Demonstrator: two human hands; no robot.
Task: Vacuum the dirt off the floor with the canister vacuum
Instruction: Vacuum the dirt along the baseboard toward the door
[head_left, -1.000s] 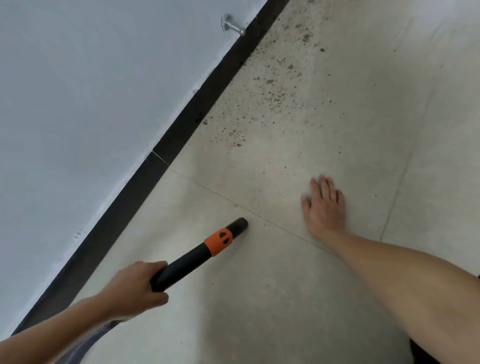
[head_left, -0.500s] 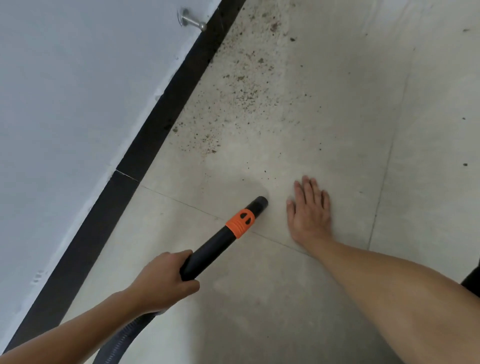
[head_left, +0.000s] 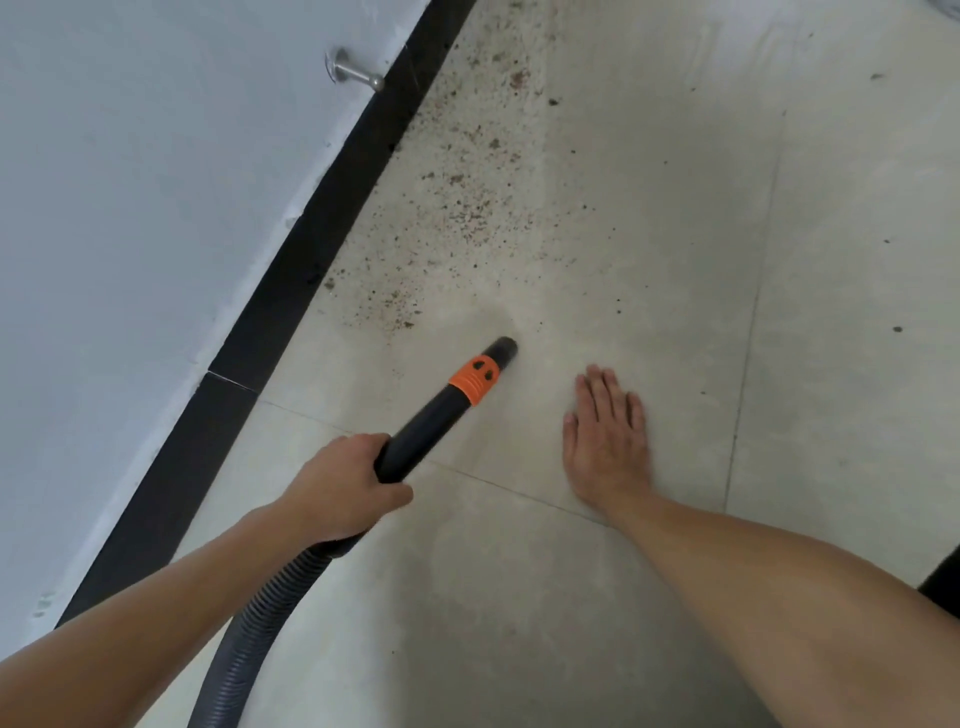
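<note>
Pale tile floor (head_left: 649, 218), black skirting beyond the left hand (head_left: 340, 488), which is wrapped round the wand (head_left: 441, 410). Right hand (head_left: 605, 436) flat, empty, beside the nozzle. Dirt (head_left: 457, 208) just ahead; mouth seems, perhaps, lifted. Risk: swinging wide, scattering grit or clipping fingers.

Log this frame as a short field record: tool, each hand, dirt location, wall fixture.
tool: black vacuum wand with orange collar, ribbed grey hose trailing behind
left hand: gripping the wand
right hand: flat on the pale tiled floor
dirt: brown specks along the black baseboard, ahead of the nozzle
wall fixture: metal door stop
</note>
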